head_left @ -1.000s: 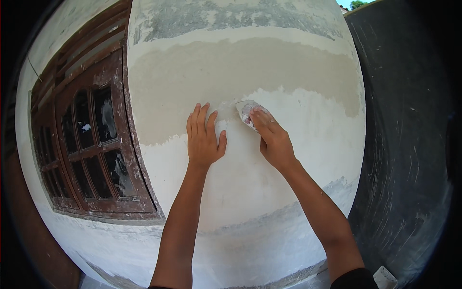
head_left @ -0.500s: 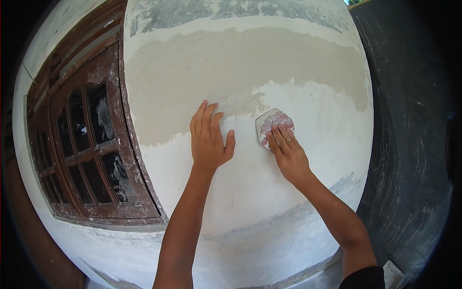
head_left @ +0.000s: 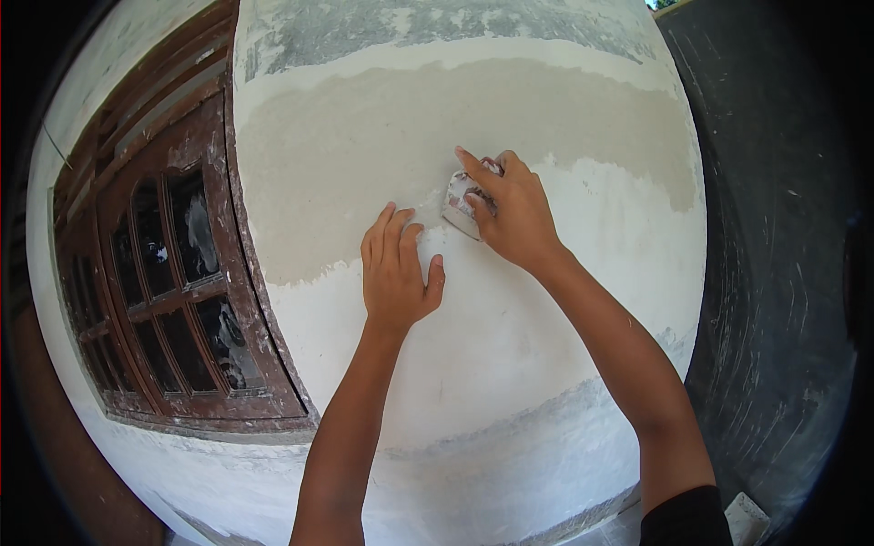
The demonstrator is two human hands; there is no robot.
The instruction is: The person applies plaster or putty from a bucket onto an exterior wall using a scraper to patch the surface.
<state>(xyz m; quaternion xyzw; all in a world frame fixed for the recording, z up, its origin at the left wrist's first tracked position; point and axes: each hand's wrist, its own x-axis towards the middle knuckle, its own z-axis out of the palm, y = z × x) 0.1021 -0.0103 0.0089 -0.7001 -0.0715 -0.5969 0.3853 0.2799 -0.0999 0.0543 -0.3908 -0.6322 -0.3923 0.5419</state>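
My right hand [head_left: 521, 217] grips a flat putty spreader [head_left: 458, 207], crusted with white and reddish smears. The spreader is tilted against the wall [head_left: 492, 318], at the lower border of a damp beige band of putty [head_left: 364, 136]. My index finger stretches along its upper side, while the thumb is over its face. To the left, my left hand [head_left: 393, 284] has its fingers apart and holds nothing. Its fingertips overlap the beige band's lower edge; whether the palm touches the wall I cannot tell. Part of the spreader is hidden behind my right hand.
At the left is a brown wooden window [head_left: 173, 282] with dark panes and white splashes. A dark scratched surface [head_left: 765, 255] borders the wall at the right. A pale block [head_left: 746, 519] lies at the lower right. Rough grey plaster [head_left: 437, 27] runs along the top.
My right hand has moved up and left with the spreader, tilting it from flat to edge-on against the wall. My left hand stays almost in place.
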